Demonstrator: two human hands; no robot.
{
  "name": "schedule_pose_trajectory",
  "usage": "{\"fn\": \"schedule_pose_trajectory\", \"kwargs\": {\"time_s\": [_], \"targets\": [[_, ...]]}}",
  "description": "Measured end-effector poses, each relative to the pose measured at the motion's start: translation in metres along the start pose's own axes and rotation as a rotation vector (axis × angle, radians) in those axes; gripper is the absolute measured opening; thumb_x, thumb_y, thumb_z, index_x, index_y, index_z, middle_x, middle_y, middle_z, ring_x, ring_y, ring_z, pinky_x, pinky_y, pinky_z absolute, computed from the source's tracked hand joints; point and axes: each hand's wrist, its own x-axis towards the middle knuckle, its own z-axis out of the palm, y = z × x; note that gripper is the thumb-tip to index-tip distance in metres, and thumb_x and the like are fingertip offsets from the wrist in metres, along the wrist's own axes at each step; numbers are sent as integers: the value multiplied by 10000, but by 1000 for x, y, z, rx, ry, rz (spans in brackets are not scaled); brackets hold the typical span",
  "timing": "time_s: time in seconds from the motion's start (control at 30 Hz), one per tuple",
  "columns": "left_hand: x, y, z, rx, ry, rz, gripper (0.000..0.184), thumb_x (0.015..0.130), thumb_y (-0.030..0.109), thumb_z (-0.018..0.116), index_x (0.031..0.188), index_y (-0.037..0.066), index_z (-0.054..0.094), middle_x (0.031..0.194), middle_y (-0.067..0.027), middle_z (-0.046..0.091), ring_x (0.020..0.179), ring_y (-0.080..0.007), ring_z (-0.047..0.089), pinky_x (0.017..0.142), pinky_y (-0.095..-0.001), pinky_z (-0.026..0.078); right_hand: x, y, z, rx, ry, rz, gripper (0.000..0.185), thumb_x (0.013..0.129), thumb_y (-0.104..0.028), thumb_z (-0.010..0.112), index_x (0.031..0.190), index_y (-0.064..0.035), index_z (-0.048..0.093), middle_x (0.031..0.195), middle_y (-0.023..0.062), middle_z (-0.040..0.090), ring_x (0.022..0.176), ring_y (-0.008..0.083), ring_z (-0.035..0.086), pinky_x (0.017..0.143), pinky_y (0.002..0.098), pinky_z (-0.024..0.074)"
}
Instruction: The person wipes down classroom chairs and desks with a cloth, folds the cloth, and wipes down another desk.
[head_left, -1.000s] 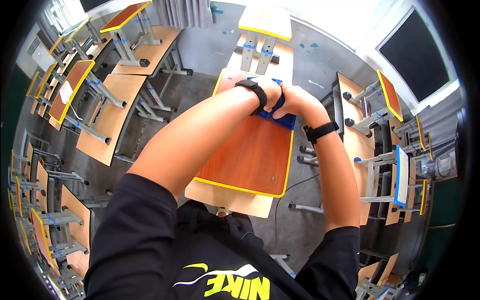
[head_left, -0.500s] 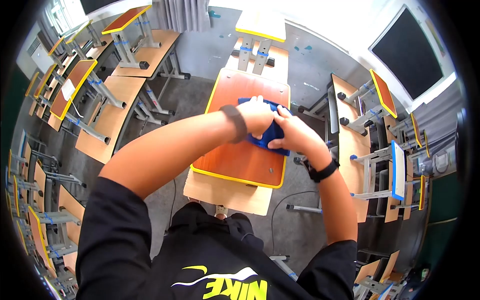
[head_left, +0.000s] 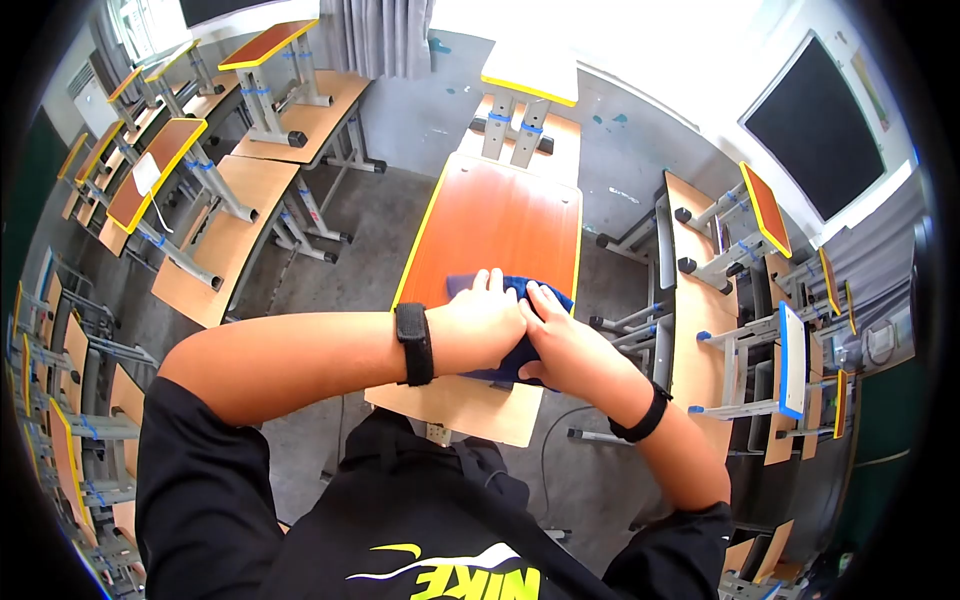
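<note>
A dark blue cloth [head_left: 518,358] lies bunched on the near part of a reddish-brown stool seat [head_left: 500,215] with yellow edging. My left hand [head_left: 482,322] presses down on it, fingers stretched forward. Beside it my right hand [head_left: 565,345] also lies on the cloth, its fingers extended and touching the left hand's fingers. Both hands cover much of the cloth. Under the seat, the light wooden desk top [head_left: 465,412] sticks out toward my body.
Rows of desks with upturned stools stand at left [head_left: 225,235] and right [head_left: 700,300]. Straight ahead, another stool [head_left: 528,75] rests on a desk by the wall. A cable [head_left: 545,450] runs along the floor at right.
Both hands have slid the cloth from the right middle of the seat back toward my body, to the near edge. The far part of the seat is now uncovered.
</note>
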Motion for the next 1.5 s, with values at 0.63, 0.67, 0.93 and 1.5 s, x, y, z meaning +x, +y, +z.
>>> {"fn": "schedule_pose_trajectory", "kwargs": {"time_s": [0.63,0.67,0.93,1.5], "targets": [[106,-186,-39,-26,-141,-274,1004,762,410,857,1509,-77,396,1527,-364,412,1445,-491,399,1208,-497,347,207,89,-56,-76,-119,141,1044,588,-427,960,1366,113,522,1445,321,524,1380,407,507,1129,394,464],[110,-188,-40,-2,-160,-281,992,767,404,849,1521,-52,393,1535,-338,415,1447,-473,401,1206,-482,354,208,89,-58,-90,-64,159,1032,593,-402,961,1383,89,514,1407,294,568,1329,396,558,1095,405,488],[107,-193,-24,-66,-24,-282,823,778,365,834,1418,-38,508,1515,-309,458,1422,-422,445,1168,-437,410,193,82,-59,15,-18,281,1026,641,-408,903,1498,-46,474,1308,235,666,1219,368,639,1043,414,515],[-65,-14,40,-100,401,-184,741,811,284,812,1383,-85,521,1493,-358,453,1400,-483,460,1166,-522,396,-3,-9,3,228,63,-61,814,784,-267,834,1443,78,506,1566,304,413,1468,412,405,1195,428,376]]}}
